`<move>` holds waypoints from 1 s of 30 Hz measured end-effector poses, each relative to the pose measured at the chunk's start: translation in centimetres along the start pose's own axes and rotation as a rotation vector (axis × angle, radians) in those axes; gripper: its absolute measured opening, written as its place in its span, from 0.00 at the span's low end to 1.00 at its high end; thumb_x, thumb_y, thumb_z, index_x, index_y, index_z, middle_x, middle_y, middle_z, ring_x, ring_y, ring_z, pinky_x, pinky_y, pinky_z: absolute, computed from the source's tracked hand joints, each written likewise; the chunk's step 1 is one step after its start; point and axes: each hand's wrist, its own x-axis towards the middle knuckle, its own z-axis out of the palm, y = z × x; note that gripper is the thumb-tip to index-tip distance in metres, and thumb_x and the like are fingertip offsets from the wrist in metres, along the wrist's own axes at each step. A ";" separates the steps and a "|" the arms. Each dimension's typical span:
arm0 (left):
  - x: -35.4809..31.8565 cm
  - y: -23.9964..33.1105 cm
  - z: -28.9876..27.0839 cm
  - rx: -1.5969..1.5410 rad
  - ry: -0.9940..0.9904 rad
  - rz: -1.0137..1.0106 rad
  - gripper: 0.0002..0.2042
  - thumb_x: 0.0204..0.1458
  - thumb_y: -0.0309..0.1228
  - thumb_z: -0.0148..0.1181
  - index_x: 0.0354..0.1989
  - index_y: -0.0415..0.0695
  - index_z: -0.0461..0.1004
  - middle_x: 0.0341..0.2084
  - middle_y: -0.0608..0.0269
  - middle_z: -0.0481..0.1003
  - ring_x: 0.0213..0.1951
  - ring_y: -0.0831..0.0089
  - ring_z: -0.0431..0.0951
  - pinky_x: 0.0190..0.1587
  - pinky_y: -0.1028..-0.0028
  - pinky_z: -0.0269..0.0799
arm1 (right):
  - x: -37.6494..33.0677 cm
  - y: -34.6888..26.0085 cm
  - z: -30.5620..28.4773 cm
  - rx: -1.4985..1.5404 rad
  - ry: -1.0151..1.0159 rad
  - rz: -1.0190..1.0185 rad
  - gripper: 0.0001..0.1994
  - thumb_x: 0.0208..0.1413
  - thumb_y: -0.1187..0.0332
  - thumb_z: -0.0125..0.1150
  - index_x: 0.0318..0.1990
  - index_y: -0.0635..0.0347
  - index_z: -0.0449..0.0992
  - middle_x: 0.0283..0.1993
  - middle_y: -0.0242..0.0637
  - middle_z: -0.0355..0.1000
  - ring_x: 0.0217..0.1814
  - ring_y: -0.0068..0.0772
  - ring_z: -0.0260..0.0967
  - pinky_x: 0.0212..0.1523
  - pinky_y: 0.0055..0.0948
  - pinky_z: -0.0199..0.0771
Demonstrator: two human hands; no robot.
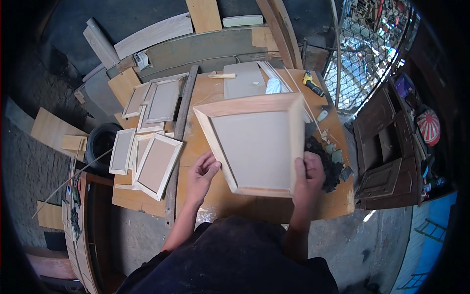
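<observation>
Between my two hands a wooden picture frame [259, 105] with a grey-beige backing panel [257, 147] is held up, tilted, above the table. My left hand [201, 174] grips its left side near the lower corner, thumb on the front. On the opposite side my right hand [309, 174] is closed around the right rail, its thumb also on the front face. Several similar frames lie on the left of the table, some overlapping; the nearest is a light wood frame [157, 166].
A long wooden bar [182, 127] crosses the brown table [203, 81] beside the stacked frames. At the right are a yellow-black power tool [312, 84], thin wood strips [293, 83], a dark cloth heap [333, 169] and wood scraps. A tyre [102, 142] stands left; a brown cabinet [387, 142] stands right.
</observation>
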 end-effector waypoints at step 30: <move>-0.6 1.6 -4.8 1.137 -0.185 0.075 0.14 0.54 0.40 0.66 0.43 0.46 0.81 0.20 0.50 0.77 0.25 0.55 0.80 0.29 0.63 0.72 | 1.2 5.7 3.3 -0.412 -0.136 -0.370 0.05 0.55 0.77 0.60 0.39 0.60 0.78 0.39 0.43 0.75 0.45 0.50 0.73 0.46 0.45 0.70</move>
